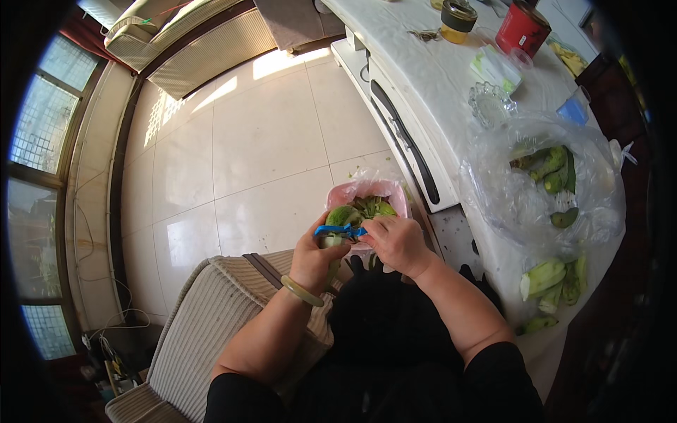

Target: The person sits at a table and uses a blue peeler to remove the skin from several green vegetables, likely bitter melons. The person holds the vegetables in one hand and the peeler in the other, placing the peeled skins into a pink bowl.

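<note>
My left hand [309, 259], a bangle at its wrist, is shut around a green gourd [342, 215], perhaps a luffa. Its far part is green and rough; a pale, peeled part shows nearer my palm. My right hand [399, 243] grips a blue peeler [338, 230], which lies across the gourd. Both hands are above a pink bin [399, 198] lined with clear plastic, with green peelings [373, 203] inside. My fingers hide part of the peeler's handle.
On the cloth-covered table [439, 106] to the right lie a plastic bag [492, 174] of unpeeled gourds [552, 164], several peeled gourds [545, 277], a glass dish [492, 103], a lidded jar [457, 24] and a red can [523, 29]. A striped sofa [211, 312] stands at left.
</note>
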Demonstrator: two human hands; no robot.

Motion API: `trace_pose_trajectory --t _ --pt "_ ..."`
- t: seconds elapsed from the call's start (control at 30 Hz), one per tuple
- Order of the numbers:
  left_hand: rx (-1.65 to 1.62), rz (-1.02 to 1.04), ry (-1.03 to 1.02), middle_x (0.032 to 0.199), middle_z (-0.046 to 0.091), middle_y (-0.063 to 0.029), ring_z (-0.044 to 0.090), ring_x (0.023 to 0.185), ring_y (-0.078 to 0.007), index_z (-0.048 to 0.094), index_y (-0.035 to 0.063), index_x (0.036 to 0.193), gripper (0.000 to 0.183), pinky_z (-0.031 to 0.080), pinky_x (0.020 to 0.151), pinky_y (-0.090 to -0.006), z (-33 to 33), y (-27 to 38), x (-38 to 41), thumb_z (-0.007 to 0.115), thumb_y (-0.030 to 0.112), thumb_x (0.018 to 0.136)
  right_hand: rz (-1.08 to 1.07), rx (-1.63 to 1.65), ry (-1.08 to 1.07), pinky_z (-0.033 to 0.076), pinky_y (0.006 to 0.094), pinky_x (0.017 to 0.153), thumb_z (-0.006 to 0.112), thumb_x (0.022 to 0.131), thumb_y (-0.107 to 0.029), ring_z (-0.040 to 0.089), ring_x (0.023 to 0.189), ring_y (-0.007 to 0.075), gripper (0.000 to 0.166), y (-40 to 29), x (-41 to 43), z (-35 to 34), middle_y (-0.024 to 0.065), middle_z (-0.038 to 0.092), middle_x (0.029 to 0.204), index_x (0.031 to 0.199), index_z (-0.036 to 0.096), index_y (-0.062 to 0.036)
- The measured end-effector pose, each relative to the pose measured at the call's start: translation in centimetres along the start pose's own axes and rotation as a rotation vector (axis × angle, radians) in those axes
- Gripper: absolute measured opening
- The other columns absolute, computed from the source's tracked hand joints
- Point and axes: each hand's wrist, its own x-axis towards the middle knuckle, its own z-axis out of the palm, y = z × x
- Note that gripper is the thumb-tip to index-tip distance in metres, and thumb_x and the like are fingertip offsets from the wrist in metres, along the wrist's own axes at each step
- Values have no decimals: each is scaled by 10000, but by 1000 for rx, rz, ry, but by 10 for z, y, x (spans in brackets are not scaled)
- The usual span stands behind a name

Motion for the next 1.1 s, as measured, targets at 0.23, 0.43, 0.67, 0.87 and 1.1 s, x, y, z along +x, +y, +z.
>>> trace_pose_trajectory --t 0.23,0.43,0.67,0.87,1.1 --pt "65 26 -37 1119 569 -72 561 954 -141 392 -12 1357 708 455 824 -251 -9 -14 1 606 -133 693 333 -97 0 445 425 474 646 806 -187 590 580 324 150 52 -14 11 107 603 682 818 540 -82" --pt "47 19 -24 1120 552 -91 573 907 -173 363 46 1383 698 500 742 -303 -10 -14 8 566 -125 737 341 -180 48 437 412 464 638 823 -202 585 561 311 155 39 -15 19 93 589 655 824 537 -84" --pt "46 54 8 1090 571 -73 566 894 -147 378 37 1374 697 483 756 -264 -9 -11 9 575 -130 726 270 -16 96 444 398 478 625 828 -189 592 590 299 146 17 -5 10 76 595 691 833 521 -86" --pt "-18 35 12 1089 570 -56 551 854 -130 382 51 1380 711 477 728 -235 -2 -5 1 554 -146 719 404 126 27 453 410 506 604 853 -216 603 629 318 162 11 -13 20 100 603 697 816 529 -77" --pt "-57 45 25 1149 560 -61 557 938 -154 406 60 1367 680 478 811 -279 -8 -4 1 543 -143 732 693 57 -197 449 483 582 557 881 -318 600 659 374 247 48 -37 51 152 606 670 847 567 -74"
